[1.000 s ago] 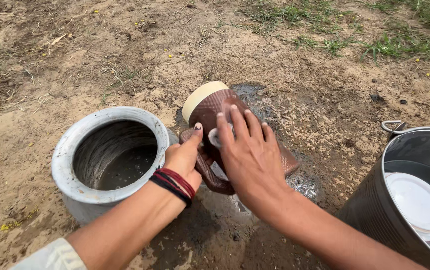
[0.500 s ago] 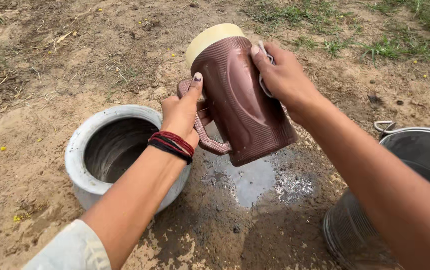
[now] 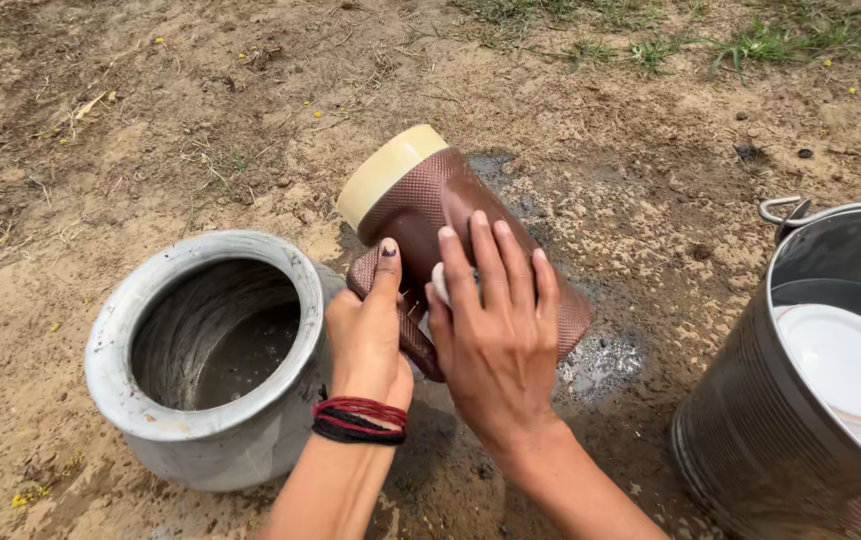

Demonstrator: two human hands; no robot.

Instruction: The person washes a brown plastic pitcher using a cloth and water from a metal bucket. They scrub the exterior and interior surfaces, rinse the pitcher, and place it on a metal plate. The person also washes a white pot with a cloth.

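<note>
Head view, looking down at bare sandy ground. Far left: grey metal pot [image 3: 205,355], wide-mouthed, upright on the dirt, inside dull with a dark patch at the bottom. Just right of it, my left hand [image 3: 368,335], red and black threads at the wrist; fingers are wrapped round the handle of the brown jug [image 3: 430,215] with the thumb pointing up along it, so the hand is closed on the handle. Jug is tilted, its cream-coloured end up and to the left, its other end down toward the wet spot; it sits between the pot and the steel bucket, near the pot's rim (cannot tell whether it touches the rim). My right hand [image 3: 495,330] lies flat on the jug's side, fingers straight and slightly spread, pressing a small pale thing [image 3: 438,285] against the brown surface; most of that thing is hidden under the fingers, so I cannot tell what it is. Below and right of the jug: dark wet patch [image 3: 605,360] on the soil. Far right: steel bucket [image 3: 750,430] with a wire handle loop, a white round plate [image 3: 845,365] lying inside it. Sparse grass [image 3: 710,40] along the top edge
</note>
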